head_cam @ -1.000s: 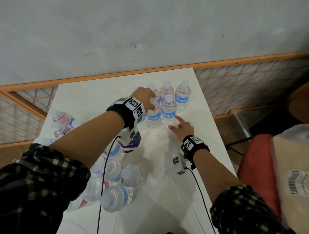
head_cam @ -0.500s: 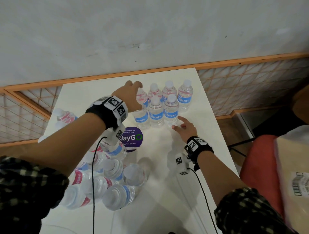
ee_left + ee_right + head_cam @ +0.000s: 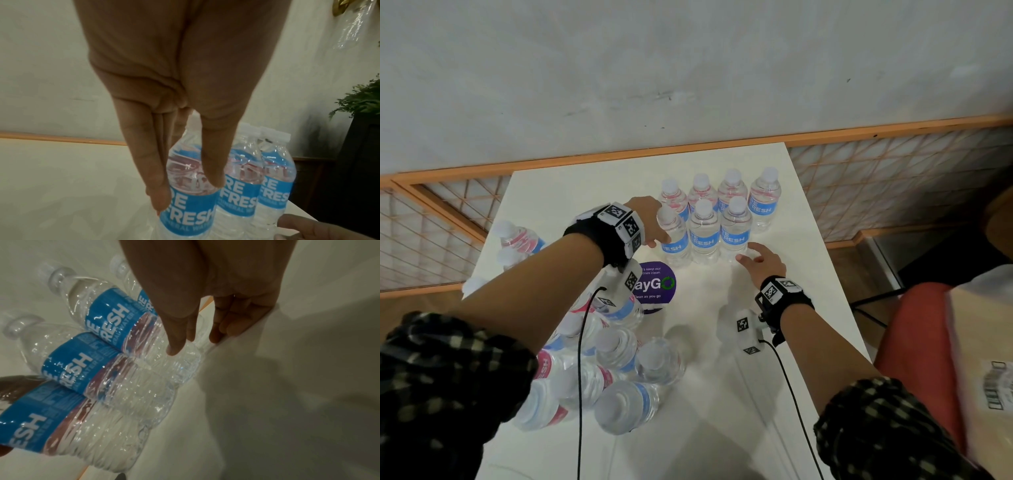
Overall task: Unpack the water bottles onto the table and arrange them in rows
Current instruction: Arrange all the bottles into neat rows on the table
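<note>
We are lining up the second row of bottles on the table. Our left hand and right hand touch its ends with straight fingers, holding nothing. Next we fetch another from the pile.

Seven upright bottles, two rows

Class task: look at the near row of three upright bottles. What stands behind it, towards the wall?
Behind the near row stands a back row of four upright capped bottles. Only their caps and shoulders show for most; their lower bodies and bases are hidden by the near row.
</note>
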